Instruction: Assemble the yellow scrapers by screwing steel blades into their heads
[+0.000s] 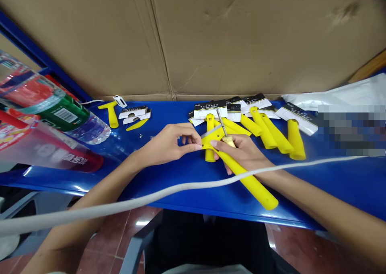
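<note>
Near the middle of the blue table (175,191), my right hand (238,151) is closed on a yellow scraper-like tool (251,183), whose long handle slants down to the right. The same hand also holds a screwdriver (226,135) with a pale handle, its shaft pointing up. My left hand (181,141) pinches the left corner of the tool's flat yellow head, its fingertips together. A greyish strip runs along the head's upper edge, and small dark holes show in its face. Behind the hands lie several yellow handles (267,133) with black-and-white cards (210,110).
At the left stand a clear bottle (66,113) and a red cup (60,149). Another yellow tool (112,115), cards (134,114) and a yellow piece (137,125) lie at the back left. A white cable (169,190) crosses the foreground. A silvery bag (337,93) lies back right.
</note>
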Tool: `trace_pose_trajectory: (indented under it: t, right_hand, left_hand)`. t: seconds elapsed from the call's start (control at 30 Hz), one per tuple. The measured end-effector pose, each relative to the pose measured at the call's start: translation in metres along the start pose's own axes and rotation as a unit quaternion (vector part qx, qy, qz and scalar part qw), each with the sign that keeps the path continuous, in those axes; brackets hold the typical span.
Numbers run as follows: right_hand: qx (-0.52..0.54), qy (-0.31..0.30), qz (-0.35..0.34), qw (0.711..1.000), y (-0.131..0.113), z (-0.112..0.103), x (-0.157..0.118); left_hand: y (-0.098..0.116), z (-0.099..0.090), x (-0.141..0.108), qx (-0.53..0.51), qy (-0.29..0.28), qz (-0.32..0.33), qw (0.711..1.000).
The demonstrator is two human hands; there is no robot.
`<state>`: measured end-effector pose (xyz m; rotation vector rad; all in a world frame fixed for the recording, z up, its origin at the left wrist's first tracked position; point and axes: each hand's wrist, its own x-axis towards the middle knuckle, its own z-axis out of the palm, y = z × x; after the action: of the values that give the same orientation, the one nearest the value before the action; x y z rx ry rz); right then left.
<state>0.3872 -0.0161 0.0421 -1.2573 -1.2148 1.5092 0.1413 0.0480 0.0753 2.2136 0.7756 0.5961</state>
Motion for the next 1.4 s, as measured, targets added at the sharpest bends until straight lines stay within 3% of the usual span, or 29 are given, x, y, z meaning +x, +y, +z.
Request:
trace_pose_trajectory:
  t: [0.3,0.63,0.73,0.83,0.9,1.0,1.13,1.3,1.4]
  right_hand:
    - [-0.057,-0.026,-0.018,0.998,0.007,-0.004,0.003]
    - [-0.036,-0.032,-0.015,0.999,0.006,-0.003,0.003]
    - [-0.013,-0.024,-0.02,0.999,0.004,-0.002,0.001]
    - [0.0,-0.016,-0.009,1.0,0.001,-0.003,0.0]
    - [0.002,-0.016,0.004,1.0,0.0,-0.004,0.0]
    - [0.004,-0.018,0.009,1.0,0.001,-0.006,0.0]
    - [-0.011,-0.019,-0.002,1.0,0.002,-0.009,-0.001]
    - [-0.028,-0.026,-0.004,0.999,0.0,-0.01,-0.002]
    - [-0.027,-0.024,-0.006,0.999,-0.001,-0.01,-0.002]
  left_hand:
    - [0.0,0.002,0.002,-0.045,0.017,-0.025,0.999]
    - [-0.004,0.002,0.005,-0.133,0.025,-0.055,0.989]
    - [-0.002,-0.012,0.004,-0.151,0.09,-0.059,0.983]
    - [-0.007,-0.039,0.001,-0.132,0.182,-0.062,0.972]
    - [-0.013,-0.058,-0.001,-0.133,0.19,-0.078,0.97]
    - [-0.025,-0.076,-0.005,-0.174,0.17,-0.114,0.963]
    - [-0.034,-0.083,-0.013,-0.198,0.09,-0.187,0.958]
    - [-0.033,-0.09,-0.027,0.011,-0.012,-0.204,0.979]
    - [-0.036,-0.102,-0.034,0.129,-0.097,-0.193,0.968]
